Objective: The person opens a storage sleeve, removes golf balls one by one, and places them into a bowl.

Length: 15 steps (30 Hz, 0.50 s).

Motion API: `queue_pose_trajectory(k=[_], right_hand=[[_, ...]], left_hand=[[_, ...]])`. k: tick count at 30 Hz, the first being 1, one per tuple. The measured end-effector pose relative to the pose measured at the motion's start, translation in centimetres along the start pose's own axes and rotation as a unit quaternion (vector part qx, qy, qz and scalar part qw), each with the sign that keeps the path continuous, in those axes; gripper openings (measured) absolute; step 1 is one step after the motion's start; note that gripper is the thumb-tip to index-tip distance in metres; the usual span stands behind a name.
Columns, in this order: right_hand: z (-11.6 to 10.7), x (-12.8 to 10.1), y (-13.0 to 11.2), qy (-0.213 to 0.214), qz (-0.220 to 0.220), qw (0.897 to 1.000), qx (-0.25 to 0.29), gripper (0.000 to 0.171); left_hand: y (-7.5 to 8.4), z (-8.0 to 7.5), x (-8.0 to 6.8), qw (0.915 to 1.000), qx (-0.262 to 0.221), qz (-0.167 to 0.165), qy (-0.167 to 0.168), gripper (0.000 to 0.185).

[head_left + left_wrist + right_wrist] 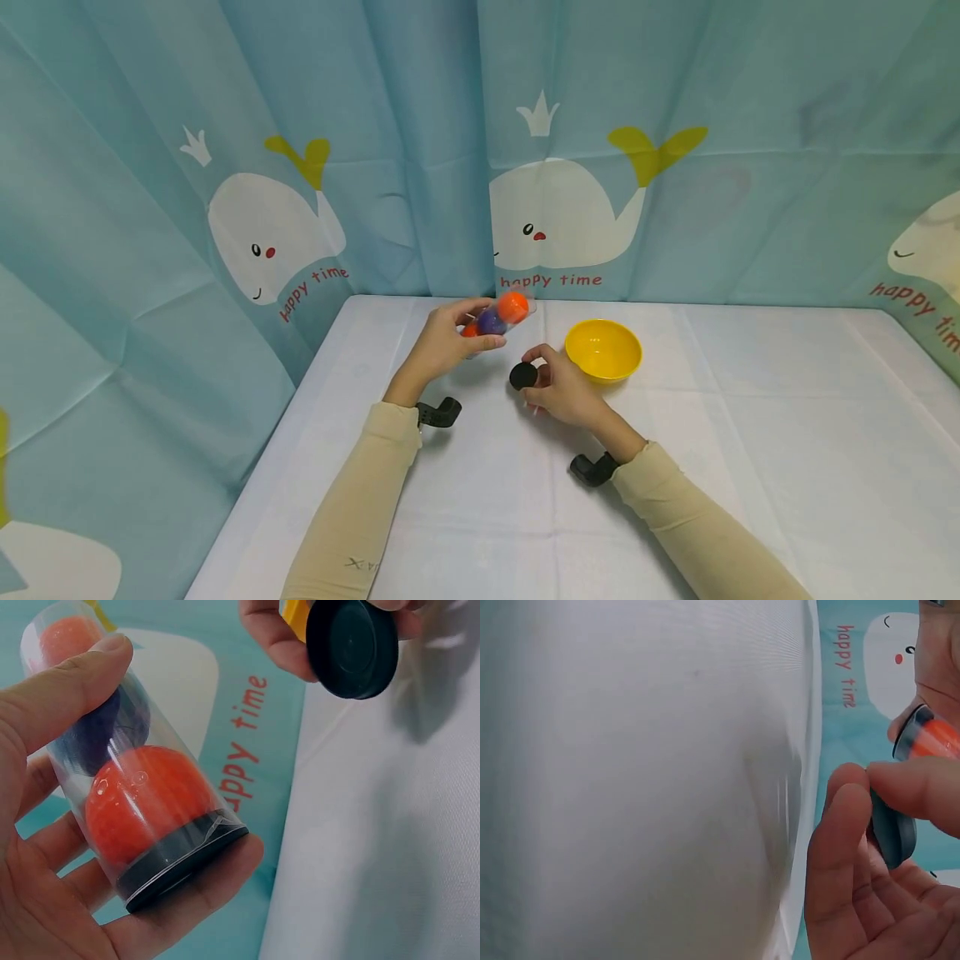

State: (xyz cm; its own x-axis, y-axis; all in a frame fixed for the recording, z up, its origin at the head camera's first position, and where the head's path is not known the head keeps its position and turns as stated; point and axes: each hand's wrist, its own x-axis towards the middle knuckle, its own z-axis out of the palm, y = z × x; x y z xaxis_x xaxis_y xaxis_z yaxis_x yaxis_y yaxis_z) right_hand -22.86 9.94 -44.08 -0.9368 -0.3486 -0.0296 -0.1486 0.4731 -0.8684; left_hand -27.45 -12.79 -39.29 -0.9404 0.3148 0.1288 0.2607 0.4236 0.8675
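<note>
My left hand (444,340) grips a clear plastic tube (174,769) tilted above the table. Inside it are an orange ball (513,307) near the upper end, a dark purple ball (491,322) in the middle and a red-orange ball (146,802) against the black cap at the other end. In my right hand (564,390), a loose round black cap (522,376) is pinched between thumb and fingers. Its hollow inner side shows in the left wrist view. The right hand is lower and to the right of the tube, apart from it.
A yellow bowl (603,351) stands on the white-covered table (720,467) just behind and right of my right hand. Past the table's far edge hangs a blue curtain (442,150) with whale prints. Each wrist wears a black camera band.
</note>
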Motion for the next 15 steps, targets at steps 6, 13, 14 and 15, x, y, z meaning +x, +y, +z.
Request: queue_pose_trajectory(k=[6, 13, 14, 15], right_hand=[[0.08, -0.02, 0.02, 0.003, 0.024, 0.999, -0.031, 0.047], [0.07, -0.06, 0.25, -0.018, 0.064, 0.996, -0.053, 0.047], [0.09, -0.06, 0.29, -0.019, 0.068, 0.996, -0.057, 0.047], [0.11, -0.06, 0.31, -0.02, 0.071, 0.995, -0.061, 0.047]], left_hand=[[-0.03, 0.13, 0.14, 1.0, 0.001, 0.003, -0.005, 0.06], [-0.11, 0.3, 0.09, 0.9998, -0.004, -0.005, -0.018, 0.063], [-0.09, 0.31, 0.04, 0.9998, -0.004, -0.006, -0.02, 0.063], [-0.05, 0.31, 0.0, 0.9997, -0.005, -0.007, -0.021, 0.062]])
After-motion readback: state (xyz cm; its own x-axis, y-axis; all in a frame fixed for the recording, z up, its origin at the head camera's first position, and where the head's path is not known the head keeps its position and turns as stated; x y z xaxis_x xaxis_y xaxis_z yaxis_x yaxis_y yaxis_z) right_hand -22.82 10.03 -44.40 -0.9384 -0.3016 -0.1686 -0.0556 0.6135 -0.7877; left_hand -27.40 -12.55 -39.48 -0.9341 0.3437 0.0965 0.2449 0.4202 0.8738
